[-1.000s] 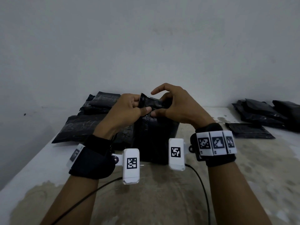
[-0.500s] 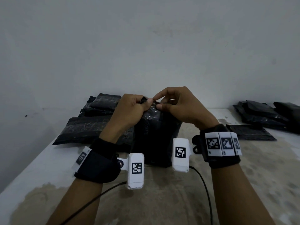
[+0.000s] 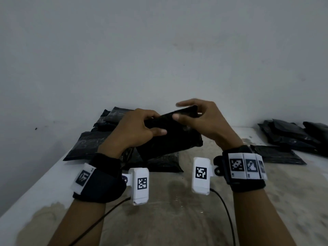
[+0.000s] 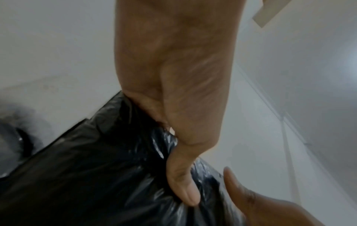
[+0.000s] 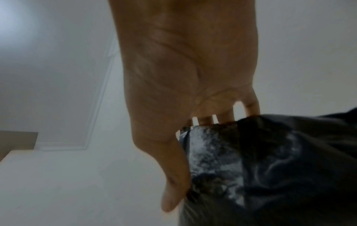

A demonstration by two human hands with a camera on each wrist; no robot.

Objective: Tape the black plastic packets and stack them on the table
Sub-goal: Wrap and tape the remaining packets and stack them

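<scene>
The pale, stained table (image 3: 177,219) runs back to a plain grey wall, and every place below is given from the black crinkled plastic packet (image 3: 170,137) held up in the middle of the head view. Left of and behind that packet a spread of flat black plastic packets (image 3: 92,142) lies on the table, one of them directly under it; well to its right, against the wall, sits a second heap of black packets (image 3: 287,135).

The held packet is clear of the table, tilted, with its long axis running from low near the left wrist up and away toward the right fingers. The left hand (image 3: 134,130) holds the near, lower end: its thumb (image 4: 183,183) lies across the glossy film and its fingers curl over the far side, so this grip is closed on the packet. The right hand (image 3: 200,119) is at the upper, far end, thumb (image 5: 173,183) pressed along the packet's edge and fingers reaching over the top fold with the index lifted straight; it looks like a light pinch on the flap, not a full clasp.

Both hands are equally close, one at each end. I judge the fold at the upper end is being flattened for sealing; no tape shows in any view, so the stacking on the left spread would seem to wait on that
</scene>
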